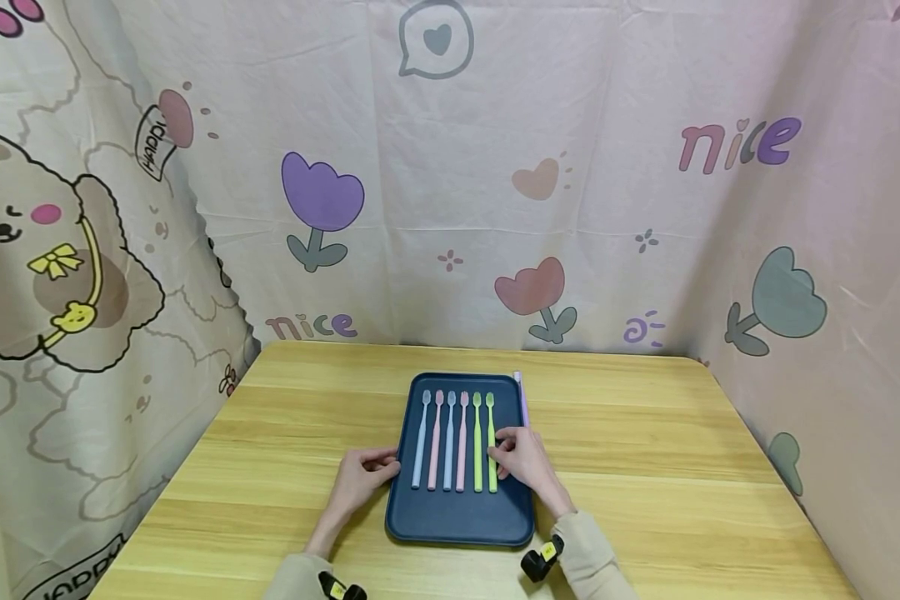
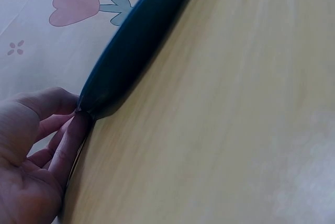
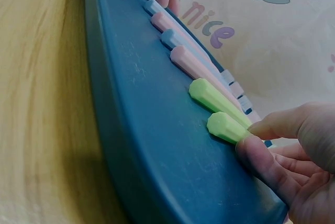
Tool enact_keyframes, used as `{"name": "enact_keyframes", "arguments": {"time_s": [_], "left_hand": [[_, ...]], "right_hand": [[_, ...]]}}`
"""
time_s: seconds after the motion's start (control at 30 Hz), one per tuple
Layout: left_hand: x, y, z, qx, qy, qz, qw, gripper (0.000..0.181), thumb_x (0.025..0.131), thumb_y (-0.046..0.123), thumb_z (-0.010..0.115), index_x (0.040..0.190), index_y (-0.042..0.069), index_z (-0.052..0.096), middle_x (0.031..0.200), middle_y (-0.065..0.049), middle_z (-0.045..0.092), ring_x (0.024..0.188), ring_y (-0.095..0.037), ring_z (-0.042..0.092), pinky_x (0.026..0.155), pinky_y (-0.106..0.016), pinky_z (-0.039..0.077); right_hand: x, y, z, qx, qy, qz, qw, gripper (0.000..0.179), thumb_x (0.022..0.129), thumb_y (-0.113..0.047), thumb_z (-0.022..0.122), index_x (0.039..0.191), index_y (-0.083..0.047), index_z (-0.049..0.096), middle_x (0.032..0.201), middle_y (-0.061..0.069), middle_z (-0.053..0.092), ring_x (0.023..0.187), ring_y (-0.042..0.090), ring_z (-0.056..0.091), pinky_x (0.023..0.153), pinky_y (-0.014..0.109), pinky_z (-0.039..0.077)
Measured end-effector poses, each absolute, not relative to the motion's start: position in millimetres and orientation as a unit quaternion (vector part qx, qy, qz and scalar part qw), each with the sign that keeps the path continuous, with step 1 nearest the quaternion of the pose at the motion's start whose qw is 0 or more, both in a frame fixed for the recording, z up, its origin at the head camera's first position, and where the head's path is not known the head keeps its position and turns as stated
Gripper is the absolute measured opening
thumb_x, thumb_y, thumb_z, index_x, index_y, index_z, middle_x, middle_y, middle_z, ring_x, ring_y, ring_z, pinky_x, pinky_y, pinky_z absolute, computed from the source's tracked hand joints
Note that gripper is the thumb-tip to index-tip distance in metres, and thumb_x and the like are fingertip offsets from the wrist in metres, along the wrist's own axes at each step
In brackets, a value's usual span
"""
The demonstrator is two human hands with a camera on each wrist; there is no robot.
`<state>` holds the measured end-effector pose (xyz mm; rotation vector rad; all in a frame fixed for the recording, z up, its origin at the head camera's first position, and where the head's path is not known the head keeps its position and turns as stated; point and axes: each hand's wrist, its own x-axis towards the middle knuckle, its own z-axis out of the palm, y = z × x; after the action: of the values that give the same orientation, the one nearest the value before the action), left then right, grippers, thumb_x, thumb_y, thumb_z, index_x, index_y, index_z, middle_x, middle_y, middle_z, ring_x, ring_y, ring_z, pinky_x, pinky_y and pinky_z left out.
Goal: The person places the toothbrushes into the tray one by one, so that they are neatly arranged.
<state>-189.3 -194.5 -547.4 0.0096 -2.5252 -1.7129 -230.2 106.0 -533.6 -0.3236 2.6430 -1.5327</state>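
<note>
A dark blue tray (image 1: 457, 523) lies on the table, bearing a row of toothbrushes with their heads toward the far side. From left to right they run blue (image 1: 421, 442), pink (image 1: 435, 442), blue (image 1: 449, 442), pink (image 1: 462, 442), then two green. My right hand (image 1: 523, 458) pinches the rightmost green toothbrush (image 3: 226, 126) by its handle between thumb and index finger. Beside it lies the other green toothbrush (image 3: 212, 96). At the tray's left edge, my left hand (image 2: 42, 145) grips the rim between thumb and fingers.
A purple toothbrush (image 1: 522, 398) lies just past the tray's right edge, partly hidden by the right hand. The wooden table (image 1: 307, 400) extends around the tray. Printed curtains (image 1: 450, 208) hang behind and at both sides.
</note>
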Motion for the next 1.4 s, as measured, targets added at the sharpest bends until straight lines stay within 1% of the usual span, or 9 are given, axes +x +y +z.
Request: {"name": "enact_keyframes", "arguments": {"time_s": [0.57,0.87,1.2,1.4], "left_hand": [[-189.3,-194.3,-546.9,0.003,-0.827,-0.560,0.045,0.026,0.084,0.004,0.078,0.109,-0.002,0.077,0.088,-0.012,0.077,0.072,-0.002,0.065,0.069,-0.018,0.052],[-189.0,-195.3,-547.0,0.001,-0.831,-0.555,0.042,0.028,0.084,0.004,0.078,0.110,-0.003,0.076,0.090,-0.015,0.076,0.073,-0.003,0.065,0.069,-0.018,0.052],[-188.4,-194.2,-546.2,-0.001,-0.825,-0.563,0.047,0.027,0.084,0.004,0.078,0.110,-0.004,0.076,0.089,-0.016,0.076,0.072,-0.003,0.065,0.069,-0.017,0.051],[-188.2,-193.9,-545.8,0.003,-0.828,-0.560,0.044,0.027,0.084,0.004,0.078,0.111,-0.003,0.076,0.090,-0.015,0.077,0.073,-0.002,0.065,0.069,-0.018,0.052]], "right_hand": [[-230.2,105.6,-532.7,-0.108,0.861,-0.496,0.026,0.039,0.088,-0.007,0.071,0.120,0.014,0.064,0.070,0.008,0.072,0.048,0.015,0.065,0.047,0.026,0.053],[-229.4,106.4,-532.6,-0.110,0.863,-0.492,0.028,0.039,0.089,-0.008,0.071,0.121,0.014,0.064,0.070,0.007,0.071,0.047,0.011,0.064,0.047,0.026,0.054],[-230.6,105.4,-533.0,-0.107,0.861,-0.497,0.027,0.038,0.089,-0.006,0.071,0.120,0.014,0.064,0.069,0.008,0.071,0.048,0.016,0.065,0.047,0.026,0.053],[-230.4,104.8,-532.4,-0.102,0.861,-0.497,0.027,0.037,0.089,-0.006,0.072,0.120,0.013,0.065,0.069,0.008,0.071,0.047,0.015,0.064,0.047,0.026,0.053]]}}
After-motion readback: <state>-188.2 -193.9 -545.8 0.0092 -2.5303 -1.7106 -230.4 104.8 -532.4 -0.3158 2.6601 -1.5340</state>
